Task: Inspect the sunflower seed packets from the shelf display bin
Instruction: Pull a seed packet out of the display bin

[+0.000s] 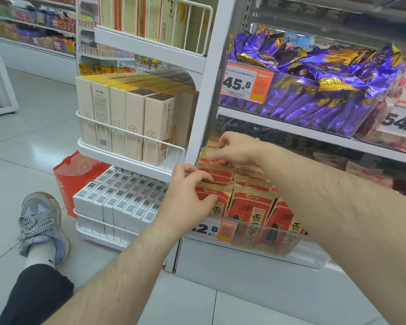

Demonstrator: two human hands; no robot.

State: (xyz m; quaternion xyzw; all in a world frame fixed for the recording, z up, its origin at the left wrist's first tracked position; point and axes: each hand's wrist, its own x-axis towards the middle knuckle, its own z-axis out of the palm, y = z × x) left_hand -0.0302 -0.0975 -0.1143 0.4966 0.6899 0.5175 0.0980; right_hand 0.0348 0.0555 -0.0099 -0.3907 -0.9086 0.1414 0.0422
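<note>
Red-and-gold paper sunflower seed packets point(252, 202), rowed in the clear plastic shelf display bin point(267, 238): front-left packet pinched by left hand point(188, 198); rear tops pinched by right hand point(232, 148). Judged light, crinkly; best gripped at top seam.

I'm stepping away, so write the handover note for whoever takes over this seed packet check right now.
Left hand: pinches the top of a front-left sunflower seed packet in the clear display bin.
Right hand: fingers curled on the tops of the rear packets, further back in the bin.
Done: both hands are on the stock; no packet is out of the bin.
Left: lift the packets out and inspect them.
</note>
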